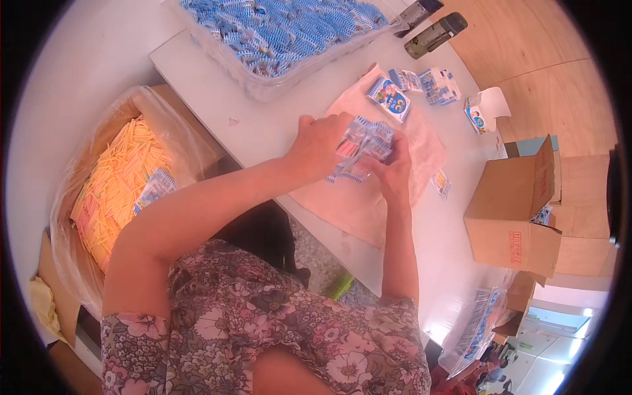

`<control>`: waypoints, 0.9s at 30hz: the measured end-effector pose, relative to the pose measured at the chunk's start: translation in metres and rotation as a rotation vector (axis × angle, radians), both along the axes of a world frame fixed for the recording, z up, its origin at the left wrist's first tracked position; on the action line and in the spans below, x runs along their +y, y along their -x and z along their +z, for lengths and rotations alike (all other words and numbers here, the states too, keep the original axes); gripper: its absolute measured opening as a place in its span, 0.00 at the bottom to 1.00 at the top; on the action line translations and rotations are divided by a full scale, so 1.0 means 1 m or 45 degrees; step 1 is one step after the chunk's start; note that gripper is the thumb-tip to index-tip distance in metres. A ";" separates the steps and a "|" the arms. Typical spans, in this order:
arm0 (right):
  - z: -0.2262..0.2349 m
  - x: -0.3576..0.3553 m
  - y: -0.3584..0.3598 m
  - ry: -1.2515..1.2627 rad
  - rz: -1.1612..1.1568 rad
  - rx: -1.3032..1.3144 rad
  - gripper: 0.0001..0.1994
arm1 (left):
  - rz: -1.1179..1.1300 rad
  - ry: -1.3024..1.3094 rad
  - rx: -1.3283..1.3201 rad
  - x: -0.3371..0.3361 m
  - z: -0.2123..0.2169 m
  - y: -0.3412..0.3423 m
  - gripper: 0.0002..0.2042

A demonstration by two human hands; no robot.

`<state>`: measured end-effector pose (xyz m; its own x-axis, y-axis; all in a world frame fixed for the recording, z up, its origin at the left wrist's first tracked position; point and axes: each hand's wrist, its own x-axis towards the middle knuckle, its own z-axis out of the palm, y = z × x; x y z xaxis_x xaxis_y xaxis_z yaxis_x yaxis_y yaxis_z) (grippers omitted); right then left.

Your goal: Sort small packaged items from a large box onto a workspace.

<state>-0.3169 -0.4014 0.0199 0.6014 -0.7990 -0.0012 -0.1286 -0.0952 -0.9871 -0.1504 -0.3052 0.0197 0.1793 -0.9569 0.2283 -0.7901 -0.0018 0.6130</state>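
Note:
Over a pink cloth (349, 210) on the white table, I hold several small clear packets (364, 139) with blue-striped edges, bunched together; pink sticks show through one. My left hand (319, 146) closes on their left side. The fingers of my right hand (394, 168) wrap round their right side, thumb in front. Just beyond my hands, a blue and white printed packet (390, 99) lies on the cloth. Past it are a smaller striped packet (405, 80) and a group of similar packets (440, 87). One loose packet (441, 184) rests right of the cloth.
A clear tub (266, 87) heaped with blue-striped packets stands at the far left. Left of the table, a plastic-lined carton holds yellow and pink sticks (125, 178). On the right are an opened small box (486, 110) and a cardboard box (503, 197). Dark bottles (434, 36) stand far back.

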 end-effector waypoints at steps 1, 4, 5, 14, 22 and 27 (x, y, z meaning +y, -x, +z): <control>0.007 0.010 -0.003 -0.012 -0.014 -0.139 0.35 | 0.009 0.088 0.387 0.005 0.001 0.001 0.30; 0.022 0.019 0.004 0.165 -0.063 -0.264 0.38 | -0.044 0.183 1.002 0.009 0.009 0.001 0.29; 0.025 0.019 0.006 0.346 -0.088 -0.248 0.39 | -0.096 0.180 1.228 0.011 0.010 0.000 0.28; -0.012 0.018 0.009 -0.043 0.059 -0.231 0.38 | -0.261 -0.010 1.082 0.006 -0.030 -0.008 0.30; -0.009 0.016 0.005 0.026 0.059 -0.219 0.34 | -0.252 0.014 1.212 0.002 -0.016 -0.001 0.38; -0.012 0.015 0.001 -0.131 0.086 -0.172 0.33 | -0.218 0.057 0.984 -0.005 -0.032 0.005 0.38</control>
<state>-0.3178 -0.3864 0.0076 0.6541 -0.7564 0.0036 0.0091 0.0031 -1.0000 -0.1557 -0.3105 -0.0121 0.1541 -0.9784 0.1380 -0.1277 0.1188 0.9847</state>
